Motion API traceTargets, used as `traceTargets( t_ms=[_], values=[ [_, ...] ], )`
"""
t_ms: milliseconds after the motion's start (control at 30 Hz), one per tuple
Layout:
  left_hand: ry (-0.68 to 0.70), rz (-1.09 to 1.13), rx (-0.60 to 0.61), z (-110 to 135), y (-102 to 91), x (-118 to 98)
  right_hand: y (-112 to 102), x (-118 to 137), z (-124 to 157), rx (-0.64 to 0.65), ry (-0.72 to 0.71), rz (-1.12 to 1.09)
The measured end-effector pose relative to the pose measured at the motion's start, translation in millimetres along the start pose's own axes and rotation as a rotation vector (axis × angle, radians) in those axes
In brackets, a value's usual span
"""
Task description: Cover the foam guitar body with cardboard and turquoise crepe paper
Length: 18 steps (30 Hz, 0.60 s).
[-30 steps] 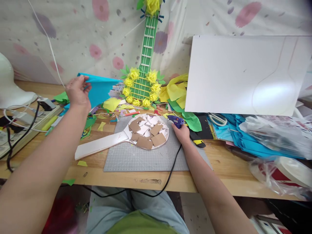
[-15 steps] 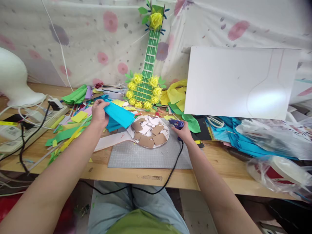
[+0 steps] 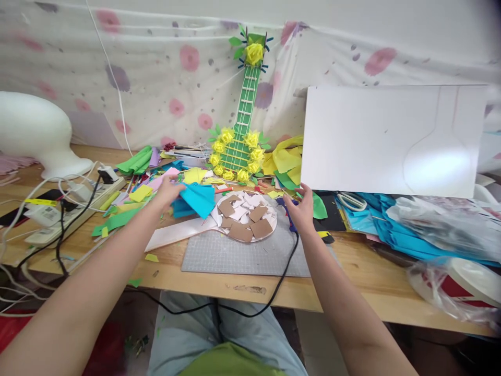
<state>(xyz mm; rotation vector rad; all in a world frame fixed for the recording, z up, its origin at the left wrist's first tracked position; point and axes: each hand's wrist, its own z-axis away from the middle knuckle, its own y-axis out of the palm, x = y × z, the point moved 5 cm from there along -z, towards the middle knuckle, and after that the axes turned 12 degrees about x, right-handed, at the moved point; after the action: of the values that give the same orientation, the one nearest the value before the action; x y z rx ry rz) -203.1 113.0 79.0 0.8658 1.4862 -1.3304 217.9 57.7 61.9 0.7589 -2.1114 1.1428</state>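
Observation:
My left hand (image 3: pixel 167 190) grips a folded turquoise paper sheet (image 3: pixel 199 199) and holds it low over the left edge of a white guitar-shaped foam cutout (image 3: pixel 178 235). The cutout's round body carries brown and white squares (image 3: pixel 247 215) and lies on a grey cutting mat (image 3: pixel 242 256). My right hand (image 3: pixel 302 208) is just right of the round body with its fingers spread. A blue glue gun (image 3: pixel 290 222) lies on the mat right under it, its black cord running off the table's front edge.
A green paper guitar with yellow flowers (image 3: pixel 241 141) leans on the back cloth. A large white board (image 3: pixel 391 138) stands at the right. Paper scraps (image 3: pixel 129 201), a power strip with cables (image 3: pixel 74 201), a white foam head (image 3: pixel 35 130), scissors (image 3: pixel 350 201) and plastic bags (image 3: pixel 450 230) crowd the table.
My left hand has brought the turquoise paper down from the left to beside the cutout. My right hand has opened off the glue gun, which now lies on the mat.

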Motion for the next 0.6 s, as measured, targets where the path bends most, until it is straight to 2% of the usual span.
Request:
traceTargets(
  t_ms=[67,133,200,300,367,433,600],
  values=[
    [-0.006,-0.395,0.150,-4,10.2,13,2,7,-1,0.000,-0.059,0.035],
    [0.002,-0.807,0.168,-5,12.3,17,3,11,-3,0.012,-0.104,0.060],
    [0.070,-1.098,0.273,-6,19.8,15,3,12,-7,0.032,-0.127,0.079],
    [0.124,-1.288,0.591,-4,39.1,15,5,10,-11,0.066,-0.132,0.090],
    [0.098,-1.317,0.710,-6,48.1,18,8,8,-13,0.081,-0.129,0.089],
    [0.083,-1.329,0.710,-9,52.8,19,10,7,-13,0.093,-0.126,0.082],
    [0.090,-1.366,0.556,-15,50.7,10,9,8,-16,0.092,-0.128,0.046]
  ],
)
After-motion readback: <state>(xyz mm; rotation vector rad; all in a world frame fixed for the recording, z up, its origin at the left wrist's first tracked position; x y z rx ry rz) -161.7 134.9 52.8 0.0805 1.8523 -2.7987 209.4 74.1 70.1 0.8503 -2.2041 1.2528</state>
